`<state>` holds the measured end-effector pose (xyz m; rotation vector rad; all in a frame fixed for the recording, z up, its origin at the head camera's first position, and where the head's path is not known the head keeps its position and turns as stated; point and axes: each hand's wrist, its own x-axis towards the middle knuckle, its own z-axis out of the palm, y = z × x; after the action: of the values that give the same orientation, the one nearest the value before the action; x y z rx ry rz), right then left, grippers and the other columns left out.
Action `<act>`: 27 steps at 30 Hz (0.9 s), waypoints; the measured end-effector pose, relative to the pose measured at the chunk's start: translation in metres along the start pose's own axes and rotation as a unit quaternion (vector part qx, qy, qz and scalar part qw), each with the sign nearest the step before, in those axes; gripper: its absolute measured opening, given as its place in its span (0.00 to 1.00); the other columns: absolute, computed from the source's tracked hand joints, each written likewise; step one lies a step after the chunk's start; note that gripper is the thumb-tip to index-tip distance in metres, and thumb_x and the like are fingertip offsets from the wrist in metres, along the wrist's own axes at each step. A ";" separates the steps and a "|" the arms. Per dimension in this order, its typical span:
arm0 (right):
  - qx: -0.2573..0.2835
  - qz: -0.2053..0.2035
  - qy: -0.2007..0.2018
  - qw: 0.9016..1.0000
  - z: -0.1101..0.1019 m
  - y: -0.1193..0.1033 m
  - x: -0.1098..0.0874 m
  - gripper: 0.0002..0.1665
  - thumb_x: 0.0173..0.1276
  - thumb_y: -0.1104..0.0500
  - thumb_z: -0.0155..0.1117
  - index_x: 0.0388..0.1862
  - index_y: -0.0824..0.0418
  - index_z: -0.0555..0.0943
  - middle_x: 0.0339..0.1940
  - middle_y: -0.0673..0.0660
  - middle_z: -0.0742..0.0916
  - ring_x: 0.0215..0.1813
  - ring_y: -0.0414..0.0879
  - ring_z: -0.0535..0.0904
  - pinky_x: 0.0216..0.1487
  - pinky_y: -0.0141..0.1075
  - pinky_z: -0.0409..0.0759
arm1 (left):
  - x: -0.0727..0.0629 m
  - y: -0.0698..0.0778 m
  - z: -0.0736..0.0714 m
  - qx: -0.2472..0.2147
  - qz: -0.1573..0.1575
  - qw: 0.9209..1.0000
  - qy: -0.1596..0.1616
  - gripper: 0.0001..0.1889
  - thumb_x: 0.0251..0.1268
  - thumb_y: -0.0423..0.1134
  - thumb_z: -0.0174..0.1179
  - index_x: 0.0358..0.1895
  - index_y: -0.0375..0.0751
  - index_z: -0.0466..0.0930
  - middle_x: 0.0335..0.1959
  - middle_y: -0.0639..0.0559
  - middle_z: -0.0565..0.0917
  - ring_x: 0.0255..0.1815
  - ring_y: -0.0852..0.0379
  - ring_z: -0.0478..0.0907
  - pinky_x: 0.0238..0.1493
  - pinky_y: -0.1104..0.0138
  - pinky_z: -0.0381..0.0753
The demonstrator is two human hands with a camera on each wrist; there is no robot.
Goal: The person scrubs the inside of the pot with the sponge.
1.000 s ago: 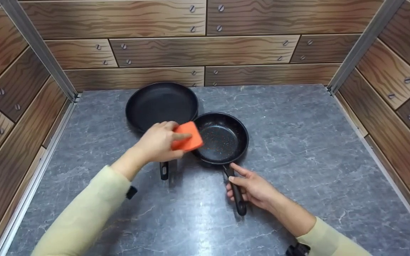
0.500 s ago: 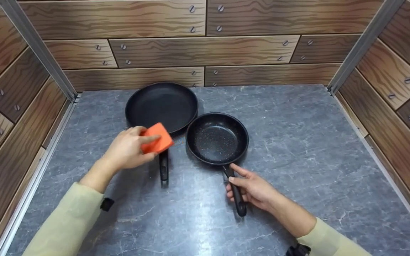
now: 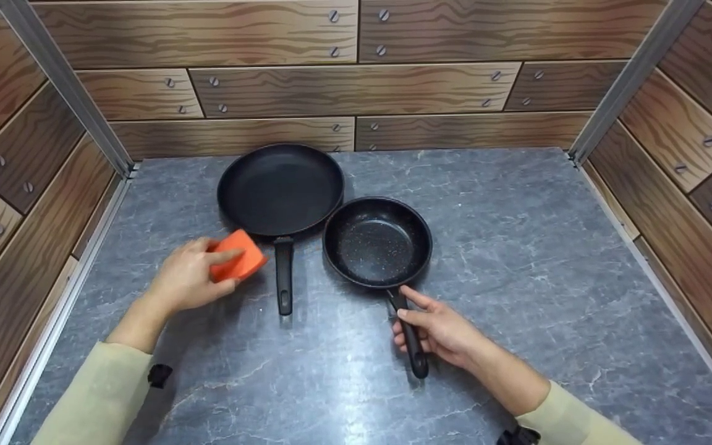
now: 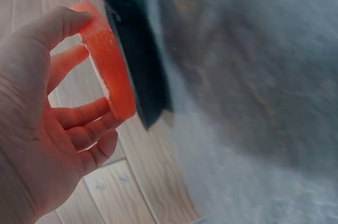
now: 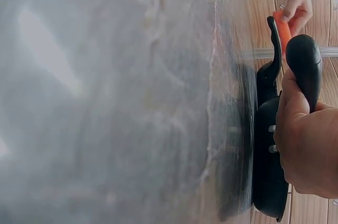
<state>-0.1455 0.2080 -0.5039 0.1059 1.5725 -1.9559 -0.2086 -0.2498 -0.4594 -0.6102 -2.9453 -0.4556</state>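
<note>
An orange sponge (image 3: 240, 256) is pinched between the thumb and fingers of my left hand (image 3: 189, 275), just left of the large pan's handle. In the left wrist view the sponge (image 4: 108, 65) stands on edge in the fingers, with a dark pan behind it. My right hand (image 3: 442, 327) grips the black handle (image 3: 415, 346) of a small speckled frying pan (image 3: 377, 244). Behind and to its left lies a larger black frying pan (image 3: 282, 191), its handle (image 3: 283, 278) pointing toward me. The two pans' rims meet or overlap in the head view.
Both pans rest on a grey marbled tabletop (image 3: 517, 259). Wood-patterned walls (image 3: 356, 89) enclose the back and both sides, with metal rails (image 3: 65, 86) at the corners.
My left hand has moved left with the sponge, from the small pan's rim across the large pan's handle. Coloured specks seen earlier beside the sponge no longer show. The right hand stays put.
</note>
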 end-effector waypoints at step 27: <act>-0.006 -0.005 -0.002 1.000 -0.004 0.002 0.001 0.50 0.81 0.61 0.60 0.90 0.56 0.43 0.39 0.62 0.88 0.37 0.47 0.89 0.50 0.46 0.89 | -0.010 -0.017 0.033 -0.010 0.002 0.998 -0.056 0.29 0.61 0.48 0.74 0.68 0.47 0.85 0.67 0.25 0.77 0.67 0.25 0.74 0.65 0.31 0.71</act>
<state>-0.1467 0.2112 -0.5078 0.0883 1.5843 -1.9536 -0.2077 -0.2578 -0.4970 -0.6656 -3.0483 -0.4651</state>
